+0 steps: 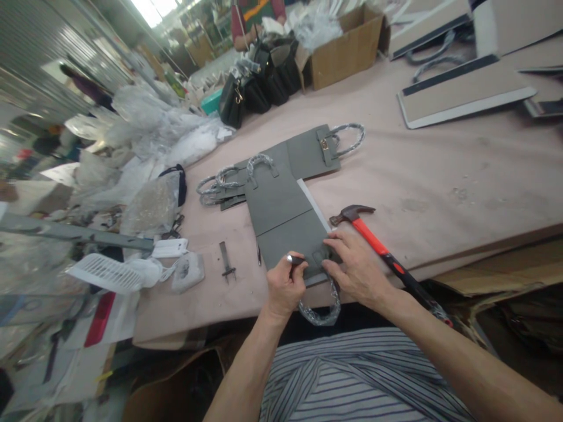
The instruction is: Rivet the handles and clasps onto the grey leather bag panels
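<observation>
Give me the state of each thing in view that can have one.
Left hand: closed around a small tool
Right hand: open, resting on the gray panel
Gray panel: lying flat
Near handle: plastic-wrapped
Hammer: lying on the table, unheld
Pronged tool: lying unheld
Cardboard box: open
Black bags: standing

Person wearing striped top [352, 387]: pale grey-white ground, thin dark stripes looking navy or near black. Stripes running almost level across upper band of cloth, slanting along folds at either side, lying flatter and wider apart over middle panel. Cloth bunching into soft creases, curving archlike around that panel. Left forearm [250, 366] and right forearm [457, 357] showing bare right up to view's edges. Left hand [285, 287] and right hand [355, 269] also showing bare, wrists tapering smoothly.
</observation>
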Demonstrator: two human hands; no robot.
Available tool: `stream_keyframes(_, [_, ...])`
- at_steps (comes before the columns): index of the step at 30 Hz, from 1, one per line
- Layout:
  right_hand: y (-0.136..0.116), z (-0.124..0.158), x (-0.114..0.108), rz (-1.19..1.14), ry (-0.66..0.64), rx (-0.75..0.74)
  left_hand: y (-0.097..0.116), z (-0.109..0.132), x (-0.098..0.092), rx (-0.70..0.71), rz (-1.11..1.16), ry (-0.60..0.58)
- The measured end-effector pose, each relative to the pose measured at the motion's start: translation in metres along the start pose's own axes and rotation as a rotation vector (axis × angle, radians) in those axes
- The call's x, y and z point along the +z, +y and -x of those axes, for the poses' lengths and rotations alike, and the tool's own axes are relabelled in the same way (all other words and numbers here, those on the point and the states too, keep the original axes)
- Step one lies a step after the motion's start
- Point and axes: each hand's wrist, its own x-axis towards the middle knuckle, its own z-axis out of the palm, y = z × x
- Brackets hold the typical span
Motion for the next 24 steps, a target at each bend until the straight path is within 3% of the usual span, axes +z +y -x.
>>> stream_keyframes(2, [0.009,0.003,-0.017,0.128,0.066,0.056,0.000,0.001,0.000,-0.003,0.007,-0.003])
stream_keyframes(4, [0.021,0.010,-0.036,0.323,0.044,0.152,-0.001,0.001,0.001,-0.011,0.016,-0.002])
stream_keyframes(8, [0.037,0.024,-0.061,0.567,-0.218,0.389,-0.004,0.001,0.003,0.014,0.009,-0.028])
stream_keyframes(10, [0.038,0.026,-0.065,0.416,-0.267,0.518,-0.005,0.002,0.005,0.040,0.007,-0.042])
stream_keyframes(12, [0.034,0.023,-0.067,0.083,-0.286,0.688,-0.005,0.002,0.005,0.041,0.011,-0.041])
stream_keyframes(15, [0.016,0.012,-0.071,-0.439,-0.357,0.903,-0.004,0.001,0.005,0.023,0.011,-0.031])
stream_keyframes(17, [-0.002,0.004,-0.080,-0.664,-0.341,0.969,-0.003,0.000,0.006,0.019,0.016,-0.027])
stream_keyframes(19, [-0.024,-0.002,-0.093,-0.730,-0.272,0.945,-0.003,-0.001,0.007,0.019,0.026,-0.013])
stream_keyframes(20, [-0.035,-0.004,-0.100,-0.661,-0.221,0.862,-0.003,-0.001,0.007,0.019,0.029,-0.008])
stream_keyframes(24, [-0.067,-0.006,-0.121,-0.153,-0.026,0.298,-0.002,0.000,0.008,0.016,0.024,0.001])
